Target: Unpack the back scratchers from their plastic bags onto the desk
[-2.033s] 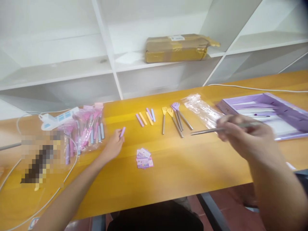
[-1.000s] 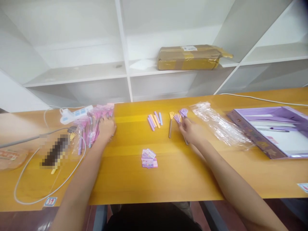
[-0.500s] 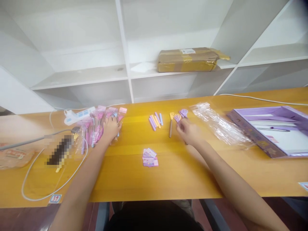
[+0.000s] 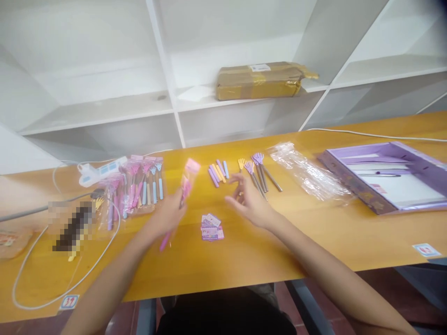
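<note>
My left hand (image 4: 166, 216) is closed around a bagged pink back scratcher (image 4: 187, 181), tilted, its pink header upward and its pink handle end showing below. Fingers apart and with nothing in them, my right hand (image 4: 250, 200) hovers over the table beside several loose back scratchers (image 4: 260, 170) with purple and yellow hand-shaped heads and bare metal rods. Between the hands lie several purple, orange and blue handle sleeves (image 4: 217, 173). Nearer to me is a small pile of purple printed cards (image 4: 211, 230). More bagged back scratchers (image 4: 139, 188) lie to the left.
Clear plastic bags (image 4: 307, 172) lie right of the loose scratchers, and beyond them stands a purple box (image 4: 356, 186) with papers and a rod inside. A power strip (image 4: 101, 171) and white cable lie at left. A taped carton (image 4: 260, 83) rests on the shelf.
My left hand has come away from the bagged pile toward the middle with a bagged back scratcher. My right hand has left the loose scratchers, moving left and toward me, its fingers now apart.
</note>
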A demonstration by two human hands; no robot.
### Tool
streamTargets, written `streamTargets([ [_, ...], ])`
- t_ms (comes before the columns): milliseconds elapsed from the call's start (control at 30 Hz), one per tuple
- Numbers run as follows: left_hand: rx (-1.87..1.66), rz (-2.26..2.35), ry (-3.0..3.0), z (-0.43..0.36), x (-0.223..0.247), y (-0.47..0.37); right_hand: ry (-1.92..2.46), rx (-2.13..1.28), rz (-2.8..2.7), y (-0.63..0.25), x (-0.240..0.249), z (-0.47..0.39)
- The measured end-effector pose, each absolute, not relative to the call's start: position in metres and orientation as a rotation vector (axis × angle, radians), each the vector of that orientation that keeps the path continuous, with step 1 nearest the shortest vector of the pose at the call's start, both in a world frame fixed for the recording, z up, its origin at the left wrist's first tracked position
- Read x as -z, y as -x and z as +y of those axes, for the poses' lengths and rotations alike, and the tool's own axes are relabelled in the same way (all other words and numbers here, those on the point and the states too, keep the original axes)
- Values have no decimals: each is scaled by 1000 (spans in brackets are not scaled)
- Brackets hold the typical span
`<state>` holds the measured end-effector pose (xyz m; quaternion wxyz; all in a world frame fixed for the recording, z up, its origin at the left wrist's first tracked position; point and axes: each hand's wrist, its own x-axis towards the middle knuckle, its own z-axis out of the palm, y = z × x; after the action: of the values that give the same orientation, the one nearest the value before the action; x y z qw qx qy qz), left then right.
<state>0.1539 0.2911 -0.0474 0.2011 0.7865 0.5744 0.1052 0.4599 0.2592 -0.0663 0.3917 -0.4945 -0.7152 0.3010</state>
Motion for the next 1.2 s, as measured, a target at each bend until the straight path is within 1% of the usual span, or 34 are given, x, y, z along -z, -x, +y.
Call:
streamTargets([
  [133, -315, 1047, -1883, 236, 58, -171, 1097, -1076, -1734, -425, 88, 254],
  [233, -349, 776, -1511, 233, 76, -177, 1091, -1180, -1657, -409, 102, 246],
  [300, -437, 692, -1327, 237, 92, -180, 1085, -1173, -1688, -404, 106, 240],
  [433, -503, 652, -1153, 238, 111, -183, 1134, -1120, -1656, -404, 111, 236],
  [567, -456, 635, -1085, 232, 104, -179, 1146, -1303, -1405, -408, 123, 242],
  [633, -436, 640, -1079, 231, 99, -176, 1127, -1306, -1369, -410, 129, 246],
  [700, -434, 644, -1080, 231, 97, -174, 1102, -1184, -1453, -412, 131, 247],
  [833, -422, 644, -1095, 233, 102, -171, 1015, -781, -1821, -419, 120, 247],
  [900, -410, 638, -1099, 233, 106, -170, 1011, -698, -1899, -422, 112, 245],
  [967, -402, 638, -1102, 233, 108, -169, 1039, -741, -1885, -424, 107, 244],
  [1200, -375, 666, -1119, 231, 105, -169, 991, -1106, -1775, -426, 106, 254],
])
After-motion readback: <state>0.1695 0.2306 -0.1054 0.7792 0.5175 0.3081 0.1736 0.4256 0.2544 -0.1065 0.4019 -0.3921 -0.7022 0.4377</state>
